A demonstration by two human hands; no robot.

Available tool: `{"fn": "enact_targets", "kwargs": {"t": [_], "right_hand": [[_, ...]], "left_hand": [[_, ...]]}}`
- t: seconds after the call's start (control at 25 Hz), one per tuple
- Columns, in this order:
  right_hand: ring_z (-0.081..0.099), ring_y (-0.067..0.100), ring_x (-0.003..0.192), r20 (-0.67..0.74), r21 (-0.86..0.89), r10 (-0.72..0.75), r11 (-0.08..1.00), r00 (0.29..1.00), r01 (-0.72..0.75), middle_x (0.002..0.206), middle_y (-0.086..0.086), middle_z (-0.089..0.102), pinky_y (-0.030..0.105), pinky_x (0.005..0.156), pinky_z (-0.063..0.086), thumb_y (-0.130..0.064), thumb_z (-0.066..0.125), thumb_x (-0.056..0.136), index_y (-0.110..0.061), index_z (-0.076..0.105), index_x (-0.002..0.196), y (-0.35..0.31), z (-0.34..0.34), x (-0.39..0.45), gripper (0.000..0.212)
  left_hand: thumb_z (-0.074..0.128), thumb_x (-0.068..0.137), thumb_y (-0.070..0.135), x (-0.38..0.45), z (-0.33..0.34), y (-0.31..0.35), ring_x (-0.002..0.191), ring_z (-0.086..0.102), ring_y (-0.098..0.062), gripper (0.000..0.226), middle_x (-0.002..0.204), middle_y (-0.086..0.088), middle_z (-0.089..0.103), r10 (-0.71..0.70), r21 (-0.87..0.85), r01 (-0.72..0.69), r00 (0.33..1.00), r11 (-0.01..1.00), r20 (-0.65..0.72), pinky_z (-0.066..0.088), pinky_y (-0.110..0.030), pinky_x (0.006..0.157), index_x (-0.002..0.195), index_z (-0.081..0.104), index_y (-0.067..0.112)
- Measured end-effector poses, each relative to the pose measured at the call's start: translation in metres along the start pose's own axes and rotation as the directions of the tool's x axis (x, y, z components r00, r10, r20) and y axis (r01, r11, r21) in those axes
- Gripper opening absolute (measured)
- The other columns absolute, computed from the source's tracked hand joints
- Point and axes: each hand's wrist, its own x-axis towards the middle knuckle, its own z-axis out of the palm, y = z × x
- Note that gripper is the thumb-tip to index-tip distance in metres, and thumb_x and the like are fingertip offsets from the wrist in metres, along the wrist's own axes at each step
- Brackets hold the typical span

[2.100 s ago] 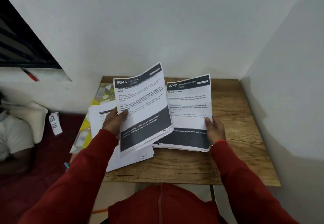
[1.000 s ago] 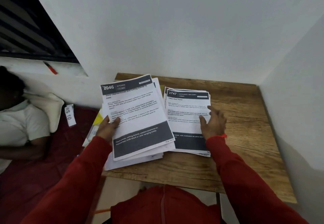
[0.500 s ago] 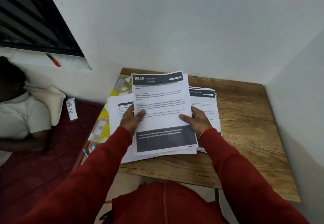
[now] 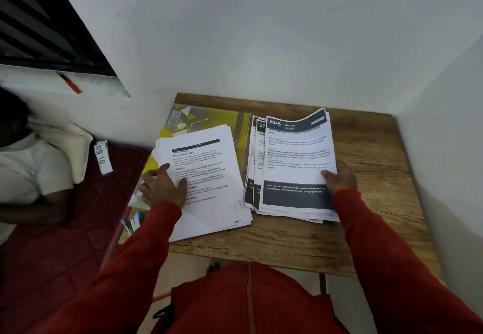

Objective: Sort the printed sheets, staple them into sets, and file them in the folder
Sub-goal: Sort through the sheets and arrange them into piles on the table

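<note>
Two piles of printed sheets lie on a small wooden table (image 4: 366, 242). The right pile (image 4: 295, 166) is topped by a sheet headed "946 KITCHEN" with dark bands; my right hand (image 4: 339, 178) grips its right edge, thumb on top, and the sheet's upper part curls up. Under it a sheet starting "27" (image 4: 257, 150) sticks out to the left. The left pile (image 4: 206, 177) is plain white text pages; my left hand (image 4: 163, 186) rests flat on its left edge, fingers spread. A yellow-green patterned folder (image 4: 206, 118) lies beneath the left pile, against the wall.
White walls close the table at the back and right. To the left, lower down, is a dark red mattress (image 4: 65, 229) with a person in a white shirt (image 4: 28, 166) lying on it, a "WS 10" label (image 4: 102, 156), and pens (image 4: 130, 222) by the table's left edge.
The 946 sheets went from my left hand to my right, onto the right pile. My left hand dropped onto the white pile.
</note>
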Motion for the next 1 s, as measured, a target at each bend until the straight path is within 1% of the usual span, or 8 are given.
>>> {"fn": "enact_targets", "kwargs": {"t": [0.24,0.44,0.64,0.76,0.8,0.88,0.96,1.0], "right_hand": [[0.059,0.031,0.109,-0.066,0.005,0.029,1.0,0.997,-0.029,0.121,0.013,0.064,0.027,0.083,0.04,-0.004,0.054,0.093,-0.009,0.06,0.123,-0.005,-0.011,0.002,0.031],[0.058,0.037,0.113,-0.124,-0.044,0.05,0.998,0.991,-0.055,0.124,0.016,0.063,0.036,0.092,0.044,-0.003,0.059,0.09,-0.006,0.06,0.124,0.016,-0.048,0.013,0.034],[0.058,0.038,0.112,-0.158,-0.023,0.09,0.995,0.983,-0.095,0.125,0.018,0.062,0.043,0.097,0.045,-0.008,0.067,0.084,-0.01,0.058,0.123,0.031,-0.064,0.016,0.04],[0.041,0.043,0.127,-0.263,-0.238,0.088,0.959,0.961,-0.153,0.141,0.017,0.046,0.057,0.104,0.032,-0.028,0.071,0.081,-0.021,0.045,0.134,0.029,-0.061,0.015,0.059],[0.035,0.044,0.129,-0.316,-0.287,0.053,0.946,0.947,-0.149,0.144,0.016,0.04,0.059,0.104,0.027,-0.028,0.07,0.082,-0.023,0.041,0.137,0.023,-0.055,0.012,0.063],[0.033,0.043,0.128,-0.332,-0.328,-0.131,0.945,0.934,0.016,0.143,0.015,0.04,0.056,0.102,0.027,-0.024,0.068,0.083,-0.023,0.042,0.139,0.008,-0.038,0.0,0.061],[0.041,0.037,0.121,-0.207,-0.321,-0.39,0.893,0.897,0.314,0.135,0.013,0.048,0.05,0.098,0.033,-0.022,0.066,0.085,-0.019,0.047,0.137,-0.008,-0.01,-0.018,0.055],[0.045,0.032,0.116,-0.104,-0.243,-0.491,0.856,0.865,0.456,0.13,0.011,0.052,0.047,0.096,0.038,-0.022,0.065,0.087,-0.017,0.049,0.136,-0.016,0.005,-0.029,0.052]], "left_hand": [[0.072,0.079,0.042,-0.004,0.004,-0.005,0.131,0.025,-0.043,0.076,0.145,-0.016,0.025,-0.086,0.075,0.082,0.995,0.994,0.058,0.021,-0.056,0.109,0.142,0.034,0.025],[0.078,0.075,0.042,0.002,-0.001,0.002,0.134,0.026,-0.044,0.091,0.145,-0.024,0.028,-0.172,0.048,0.168,0.98,0.985,0.098,0.022,-0.055,0.11,0.146,0.025,0.021],[0.081,0.07,0.043,0.021,0.001,0.0,0.135,0.031,-0.039,0.078,0.14,-0.019,0.043,-0.291,-0.101,0.303,0.949,0.948,0.117,0.02,-0.049,0.112,0.133,0.041,0.02],[0.086,0.056,0.04,0.028,-0.001,-0.004,0.116,0.056,-0.034,0.074,0.124,-0.012,0.063,-0.245,-0.254,0.279,0.956,0.926,0.159,0.039,-0.045,0.105,0.121,0.055,0.02],[0.086,0.06,0.031,0.025,-0.004,-0.001,0.109,0.06,-0.033,0.066,0.119,-0.013,0.066,-0.208,-0.298,0.246,0.966,0.922,0.152,0.045,-0.043,0.1,0.118,0.059,0.015],[0.078,0.075,0.013,0.016,-0.009,0.008,0.102,0.063,-0.031,0.045,0.114,-0.014,0.067,-0.128,-0.338,0.153,0.987,0.929,0.096,0.047,-0.036,0.093,0.115,0.06,0.005],[0.069,0.081,0.005,0.006,-0.015,0.018,0.094,0.061,-0.026,0.035,0.107,-0.012,0.064,-0.047,-0.388,0.063,0.998,0.919,0.052,0.045,-0.03,0.083,0.115,0.056,0.005],[0.067,0.082,0.002,0.002,-0.02,0.02,0.088,0.06,-0.025,0.033,0.104,-0.012,0.063,-0.002,-0.417,0.02,0.999,0.908,0.044,0.045,-0.028,0.078,0.113,0.056,0.006]]}}
